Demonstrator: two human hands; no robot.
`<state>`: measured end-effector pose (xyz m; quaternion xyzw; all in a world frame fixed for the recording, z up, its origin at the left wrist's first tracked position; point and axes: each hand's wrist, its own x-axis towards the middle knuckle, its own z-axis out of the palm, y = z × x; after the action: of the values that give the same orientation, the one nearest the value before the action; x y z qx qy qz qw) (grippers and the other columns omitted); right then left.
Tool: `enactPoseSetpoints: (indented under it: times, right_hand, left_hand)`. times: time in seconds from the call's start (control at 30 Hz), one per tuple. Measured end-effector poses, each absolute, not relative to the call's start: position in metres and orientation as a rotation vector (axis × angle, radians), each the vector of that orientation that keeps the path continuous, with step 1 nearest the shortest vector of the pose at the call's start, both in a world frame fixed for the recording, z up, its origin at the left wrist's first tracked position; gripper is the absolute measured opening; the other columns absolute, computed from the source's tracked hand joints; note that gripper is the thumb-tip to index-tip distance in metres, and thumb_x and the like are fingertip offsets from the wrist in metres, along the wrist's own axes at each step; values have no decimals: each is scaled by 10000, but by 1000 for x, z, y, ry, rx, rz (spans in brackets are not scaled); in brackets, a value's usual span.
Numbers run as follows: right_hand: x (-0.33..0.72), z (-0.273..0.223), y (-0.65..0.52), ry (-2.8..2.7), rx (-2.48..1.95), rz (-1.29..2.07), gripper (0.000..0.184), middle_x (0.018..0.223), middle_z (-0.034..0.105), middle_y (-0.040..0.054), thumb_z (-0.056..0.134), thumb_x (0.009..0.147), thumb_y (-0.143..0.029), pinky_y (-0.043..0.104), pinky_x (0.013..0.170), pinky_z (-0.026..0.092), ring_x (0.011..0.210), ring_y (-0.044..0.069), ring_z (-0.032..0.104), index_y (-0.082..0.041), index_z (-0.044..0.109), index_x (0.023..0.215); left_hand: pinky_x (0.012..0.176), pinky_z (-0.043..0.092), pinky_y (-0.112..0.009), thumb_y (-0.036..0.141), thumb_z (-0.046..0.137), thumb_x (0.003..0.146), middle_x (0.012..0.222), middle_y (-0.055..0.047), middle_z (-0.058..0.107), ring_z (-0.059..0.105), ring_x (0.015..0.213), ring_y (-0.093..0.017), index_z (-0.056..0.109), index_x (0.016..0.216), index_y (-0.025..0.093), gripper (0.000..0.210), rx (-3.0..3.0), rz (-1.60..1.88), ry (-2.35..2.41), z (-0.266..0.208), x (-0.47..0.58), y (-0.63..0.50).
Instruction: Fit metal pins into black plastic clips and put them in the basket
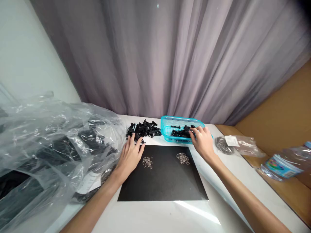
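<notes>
My left hand [130,152] reaches to the near edge of a loose pile of small black plastic parts [145,129]. Its fingers are spread, with the fingertips at the closest parts, and nothing is visibly gripped. Over the right end of a turquoise plastic basket [167,139] is my right hand [202,139]. The fingers of that hand are apart above more black plastic parts [181,132] inside the basket; its palm hides some of them and part of the rim.
A black mat [162,184] bears a left heap of small metal pieces [147,162] and a right heap of metal pieces [183,158]. Large clear plastic bags [60,129] crowd the left. At right are a labelled bag [225,145] and a water bottle [284,163].
</notes>
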<state>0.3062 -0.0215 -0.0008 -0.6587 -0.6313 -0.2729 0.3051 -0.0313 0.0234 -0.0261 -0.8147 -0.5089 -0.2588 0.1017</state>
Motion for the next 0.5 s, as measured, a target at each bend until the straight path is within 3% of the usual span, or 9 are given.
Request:
enactPoseSetpoints:
  times: [0.13, 0.27, 0.5]
  right_hand:
    - [277, 0, -28, -1704, -1584, -685, 309, 1117, 650, 180, 433, 1060, -266, 459, 859, 485, 997, 317, 532, -139, 700, 1154]
    - [212, -6, -28, -2033, -1371, -374, 266, 1064, 642, 160, 415, 1040, -136, 444, 861, 525, 1005, 303, 555, -160, 674, 1098]
    - [132, -24, 16, -2169, -1375, -195, 345, 1219, 638, 165, 500, 987, -92, 431, 937, 546, 1101, 291, 591, -138, 569, 1321]
  left_hand:
    - [1140, 472, -567, 323, 396, 1066, 1624, -231, 406, 458, 1465, -434, 590, 1430, 129, 455, -2437, -716, -1495, -29, -31, 25]
    - [1169, 454, -537, 293, 376, 1067, 1642, -198, 401, 467, 1469, -393, 581, 1441, 129, 457, -2467, -700, -1466, -31, -30, 26]
    - [1163, 446, -546, 236, 355, 1057, 1625, -207, 425, 552, 1387, -389, 593, 1422, 115, 452, -2526, -699, -1374, -34, -30, 26]
